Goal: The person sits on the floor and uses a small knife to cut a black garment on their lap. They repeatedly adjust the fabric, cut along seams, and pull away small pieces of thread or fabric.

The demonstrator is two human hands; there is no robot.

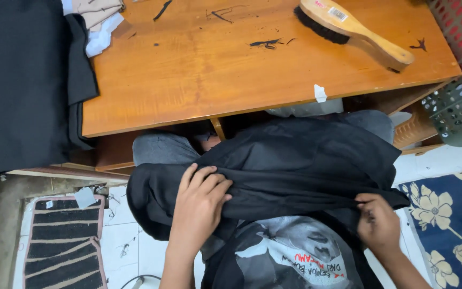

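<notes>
Sitting at a wooden table (188, 80), a person is gripping black cloth (295, 160): left hand (199, 206) bunching it, right hand (378, 222) pinching its edge, stretching it flat across the lap.

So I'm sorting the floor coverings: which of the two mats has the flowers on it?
The blue mat beside the right hand has cream flowers. The mat on the left-hand side is black with pink stripes and border.

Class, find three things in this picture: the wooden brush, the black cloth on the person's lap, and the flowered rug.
wooden brush (351, 25), head view, on its pale wooden back.
black cloth (306, 160), head view, on its draped middle.
flowered rug (453, 214), head view, on a cream flower.
</notes>
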